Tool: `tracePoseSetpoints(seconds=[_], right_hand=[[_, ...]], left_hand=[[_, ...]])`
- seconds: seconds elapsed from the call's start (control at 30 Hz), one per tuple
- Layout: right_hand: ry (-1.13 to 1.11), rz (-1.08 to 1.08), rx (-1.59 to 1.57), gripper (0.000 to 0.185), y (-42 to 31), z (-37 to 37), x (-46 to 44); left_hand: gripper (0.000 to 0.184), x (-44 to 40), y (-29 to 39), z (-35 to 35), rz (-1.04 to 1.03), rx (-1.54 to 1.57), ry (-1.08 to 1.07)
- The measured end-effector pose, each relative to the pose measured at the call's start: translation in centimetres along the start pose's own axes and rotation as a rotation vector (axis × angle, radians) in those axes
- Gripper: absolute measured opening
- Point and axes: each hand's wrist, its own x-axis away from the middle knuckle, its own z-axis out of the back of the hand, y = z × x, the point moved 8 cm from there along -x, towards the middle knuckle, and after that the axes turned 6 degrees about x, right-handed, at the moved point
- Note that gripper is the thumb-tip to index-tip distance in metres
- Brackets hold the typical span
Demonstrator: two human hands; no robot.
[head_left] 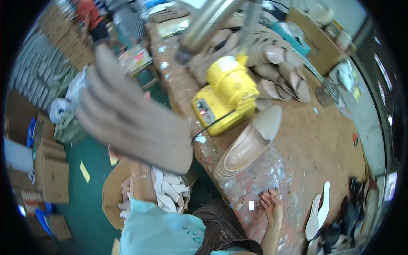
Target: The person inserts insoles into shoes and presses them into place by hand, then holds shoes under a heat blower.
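My left hand [123, 156] is mostly hidden behind a blurred stack of taupe shoes [136, 123], which it holds up over the floor at the table's left edge. The toes fan out towards the upper left. My right hand [272, 207] rests on the worn table [314, 140], fingers apart and slightly bent, holding nothing. Beside it lies a small white piece [251, 205]. Farther up, a nested stack of beige slip-on shoes [248, 146] lies in front of a yellow machine [227, 95] with a dial and a red-lit switch.
Many beige shoes [276, 72] crowd the back of the table under a metal pipe [208, 27]. A bin [112, 193] of insoles stands below my left arm. Two loose insoles [318, 212] and dark shoes [350, 212] lie at right. A person in red [88, 15] stands far left.
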Motion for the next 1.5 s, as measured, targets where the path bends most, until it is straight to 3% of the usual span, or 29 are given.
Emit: tracePoseSetpoints(seconds=[0.17,0.3,0.4,0.47,0.5,0.53,0.57,0.67,0.7,0.73,0.77,0.83,0.87,0.93,0.97,1.0,1.07,1.13,1.2,1.27,1.4,1.43,1.5], right_hand=[[0.061,-0.004,0.013,0.03,0.2,0.4,-0.2],[0.068,-0.007,0.047,0.026,-0.1,-0.2,-0.1],[0.054,0.003,0.036,0.026,-0.1,-0.1,0.1],[0.019,0.016,-0.009,0.026,0.3,0.2,0.1],[-0.011,0.029,-0.044,0.027,0.6,0.4,-0.1],[-0.042,0.042,-0.079,0.027,0.8,0.5,-0.2],[-0.052,0.04,-0.089,0.029,1.0,0.7,-0.3],[-0.07,0.038,-0.098,0.029,0.5,0.4,0.0],[-0.083,0.039,-0.098,0.031,0.7,0.5,-0.1],[-0.082,0.038,-0.086,0.031,0.6,0.6,-0.1],[-0.083,0.035,-0.076,0.031,0.5,0.5,-0.1],[-0.089,0.023,-0.064,0.032,0.8,0.5,-0.2],[-0.094,0.016,-0.06,0.031,0.9,0.6,-0.4],[-0.081,-0.024,0.04,0.033,1.0,0.5,-0.6],[-0.063,-0.07,0.14,0.034,1.0,0.3,-0.5],[-0.089,-0.011,0.167,0.037,0.5,-0.6,-0.6],[-0.16,0.016,0.18,0.046,-0.7,-3.4,-0.8],[-0.213,0.007,0.166,0.061,-2.8,-7.6,-0.2],[-0.226,-0.011,0.23,0.08,-4.6,-12.2,0.8],[-0.24,0.078,0.337,0.09,-5.5,-16.5,-0.2],[-0.044,0.338,0.472,0.086,-2.3,-19.4,-5.2],[0.006,0.233,0.45,0.076,-2.7,-19.1,-4.7],[-0.127,0.138,0.34,0.07,-4.4,-18.9,-1.8]], left_hand=[[0.096,1.8,-3.3,-11.5,0.243,0.027,-0.375],[0.105,0.8,-9.0,-19.9,0.282,-0.156,-0.569],[0.113,-2.8,-14.2,-27.5,0.09,-0.448,-0.722],[0.118,-6.0,-17.7,-32.6,-0.233,-0.773,-0.801],[0.111,-7.7,-19.6,-34.6,-0.549,-1.041,-0.853],[0.096,-9.4,-21.3,-36.2,-0.455,-1.314,-0.682],[0.1,-11.9,-24.5,-36.7,-0.293,-1.414,-0.665],[0.1,-18.6,-32.9,-35.0,-0.5,-1.909,-0.645],[0.093,-21.5,-35.7,-32.1,-0.477,-1.947,-0.662],[0.098,-23.8,-38.2,-28.3,-0.46,-1.928,-0.618],[0.087,-25.3,-41.2,-23.9,-0.217,-1.956,-0.672],[0.059,-23.4,-42.5,-18.2,0.124,-2.297,-0.595],[0.052,-21.0,-42.1,-17.7,-0.083,-2.439,-0.65],[0.049,-15.5,-39.0,-19.0,0.081,-2.065,-0.888],[0.045,-12.5,-36.4,-19.7,-0.051,-1.895,-0.96],[0.041,-9.3,-33.3,-20.0,-0.161,-1.718,-1.012],[0.037,-3.9,-26.6,-19.9,0.018,-1.59,-0.967],[0.037,-0.9,-21.2,-16.1,0.095,-1.507,-0.85],[0.039,1.8,-17.8,-10.1,0.486,-1.379,-0.579],[0.04,4.2,-15.7,-5.1,0.668,-1.28,-0.361],[0.053,10.3,-14.3,0.9,0.99,-1.059,-0.094],[0.058,11.3,-14.8,1.4,1.04,-0.977,-0.069],[0.068,13.3,-15.8,2.6,1.138,-0.807,-0.022]])
